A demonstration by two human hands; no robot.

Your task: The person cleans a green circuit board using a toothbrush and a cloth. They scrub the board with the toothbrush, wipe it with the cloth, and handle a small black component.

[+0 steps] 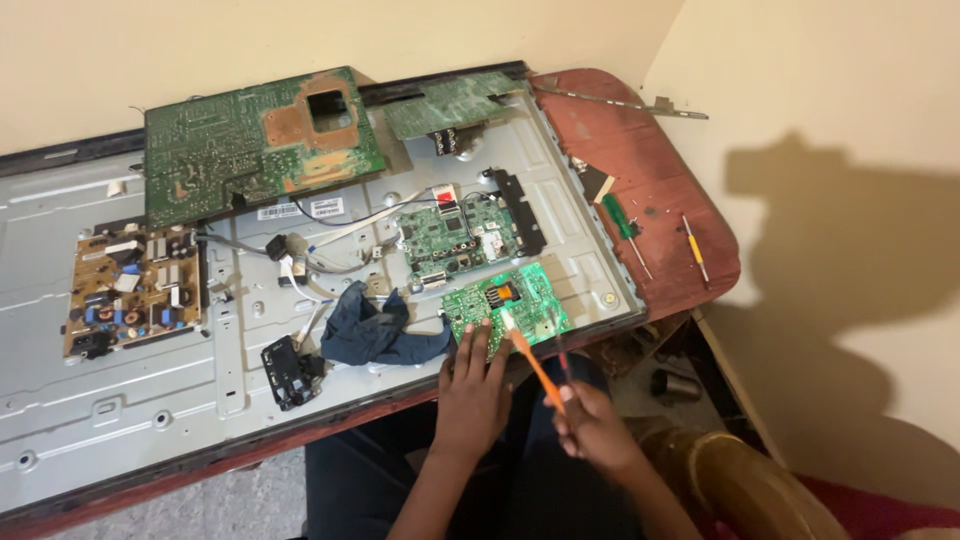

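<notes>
Nearest the camera, the right hand [592,428] has its fingers [570,410] curled closed around the end of an orange-handled brush [530,358], pinching it beside a thin dark rod that I cannot make out clearly. The brush slants up and left, and its pale tip rests on the small green circuit board [508,303]. Just to the left, the left hand [470,392] lies palm down with its fingers [478,338] spread and fairly straight, the tips pressing on the near edge of that same board; it grips nothing. The small board sits at the near right corner of the grey metal television back panel [120,390], which lies flat on a reddish-brown worktop [655,190].

Left of the hands, a crumpled dark blue cloth [375,330] lies on the panel, with a small black module [288,372] just beside it. Beyond the small board sits a green main board [452,238], with white ribbon cables [300,280] running leftward. Further left is a tan power supply board [130,290] studded with components. At the far edge, a large green circuit board [255,145] rests solder side up, tilted against the wall, with a narrower green board [455,102] to its right. On the bare worktop to the right lie a green-handled screwdriver [622,222] and a yellow-handled screwdriver [694,245], well apart from the hands.
</notes>
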